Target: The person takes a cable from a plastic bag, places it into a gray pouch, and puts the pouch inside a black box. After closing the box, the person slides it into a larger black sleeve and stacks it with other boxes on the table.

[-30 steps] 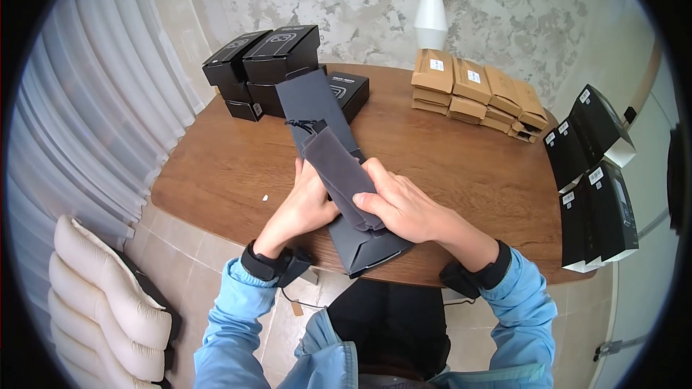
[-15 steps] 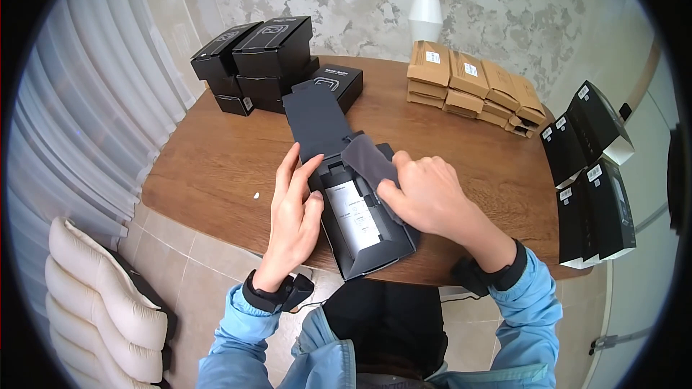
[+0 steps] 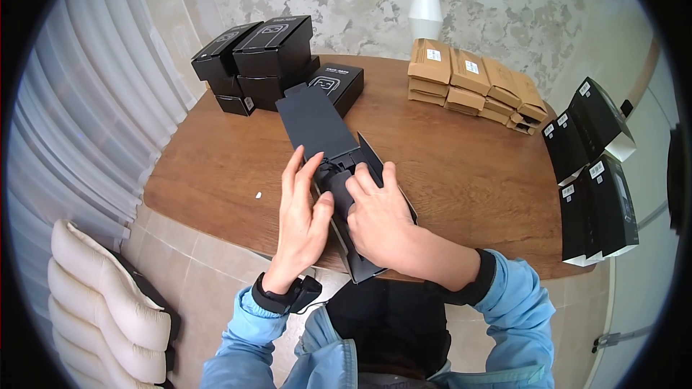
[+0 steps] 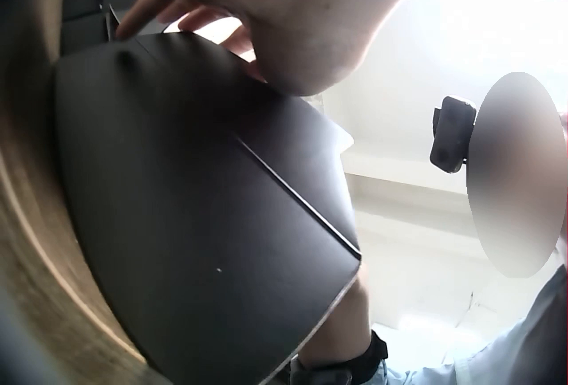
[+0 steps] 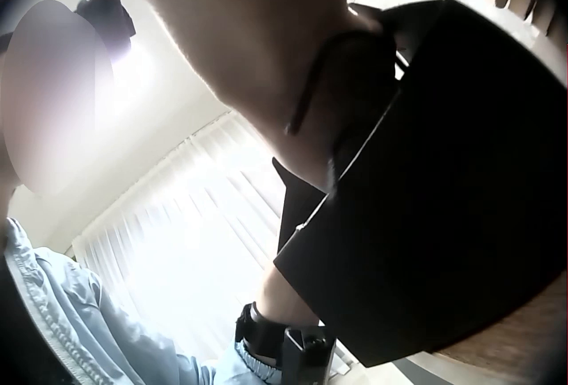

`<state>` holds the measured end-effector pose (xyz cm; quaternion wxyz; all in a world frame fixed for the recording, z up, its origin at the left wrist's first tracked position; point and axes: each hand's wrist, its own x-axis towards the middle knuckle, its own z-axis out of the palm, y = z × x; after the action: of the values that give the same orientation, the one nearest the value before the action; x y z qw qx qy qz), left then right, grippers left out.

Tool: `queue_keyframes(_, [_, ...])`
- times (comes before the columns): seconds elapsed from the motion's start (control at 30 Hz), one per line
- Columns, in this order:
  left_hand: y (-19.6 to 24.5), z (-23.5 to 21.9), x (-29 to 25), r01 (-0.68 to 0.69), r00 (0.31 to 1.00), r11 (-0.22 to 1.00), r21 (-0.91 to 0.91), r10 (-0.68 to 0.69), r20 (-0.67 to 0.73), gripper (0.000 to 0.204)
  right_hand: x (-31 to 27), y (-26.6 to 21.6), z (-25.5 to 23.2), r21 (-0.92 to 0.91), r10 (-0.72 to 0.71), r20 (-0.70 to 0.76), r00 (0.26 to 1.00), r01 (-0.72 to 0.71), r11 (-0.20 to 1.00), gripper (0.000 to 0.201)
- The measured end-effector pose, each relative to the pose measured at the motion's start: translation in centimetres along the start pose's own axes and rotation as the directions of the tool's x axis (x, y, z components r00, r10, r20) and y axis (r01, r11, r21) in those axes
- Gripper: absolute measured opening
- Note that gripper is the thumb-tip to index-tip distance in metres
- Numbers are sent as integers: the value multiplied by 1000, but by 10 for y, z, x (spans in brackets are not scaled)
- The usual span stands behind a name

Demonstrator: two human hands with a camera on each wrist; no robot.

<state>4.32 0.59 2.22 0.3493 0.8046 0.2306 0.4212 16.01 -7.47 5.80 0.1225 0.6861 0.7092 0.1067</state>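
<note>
A long black box [image 3: 366, 268] lies slantwise near the table's front edge, its lid [image 3: 317, 124] folded back away from the person. Inside it is a dark drawstring pouch [image 3: 336, 191], partly covered by the right hand. Bent over the box, my right hand [image 3: 382, 225] presses into it with its fingertips on the pouch. My left hand [image 3: 299, 227] rests along the left wall, fingers extended and touching the rim. In the left wrist view the box's outer side [image 4: 195, 216] fills much of the picture; a dark side flap [image 5: 453, 199] dominates the right wrist view.
Black boxes [image 3: 274, 47] stand stacked at the back left, right behind the lid. Small brown cartons [image 3: 472, 79] line the back right, and more black boxes [image 3: 602, 209] stand at the right edge. A white scrap [image 3: 259, 194] lies on the wooden table [image 3: 202, 166].
The right hand has brought the pouch down into the box, over the white printed paper, which is now hidden. The left hand has moved from under the pouch to the box's left side.
</note>
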Motion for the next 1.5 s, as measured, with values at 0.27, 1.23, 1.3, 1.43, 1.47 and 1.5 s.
queue_keyframes(0.27, [-18, 7, 1, -55, 988, 989, 139, 34, 151, 44, -9, 43, -19, 163, -246, 213, 946, 214, 963, 28])
queue_keyframes(1.23, [30, -9, -18, -494, 843, 859, 134, 436, 316, 51, -51, 63, 61, 977, 261, -200, 944, 214, -26, 33])
queue_keyframes(1.3, [28, 0, -31, -469, 861, 865, 179, 404, 309, 46, -53, 62, 66, 976, 261, -201, 944, 215, -27, 32])
queue_keyframes(1.43, [30, 7, -44, -442, 887, 856, 267, 373, 272, 42, -57, 63, 65, 994, 192, -105, 976, 105, 10, 32])
queue_keyframes(1.47, [30, 9, -47, -443, 886, 856, 266, 373, 274, 42, -57, 62, 67, 995, 194, -104, 975, 104, 9, 32])
queue_keyframes(1.5, [29, 11, -49, -427, 894, 871, 244, 365, 261, 42, -57, 62, 71, 993, 204, -111, 973, 116, -10, 34])
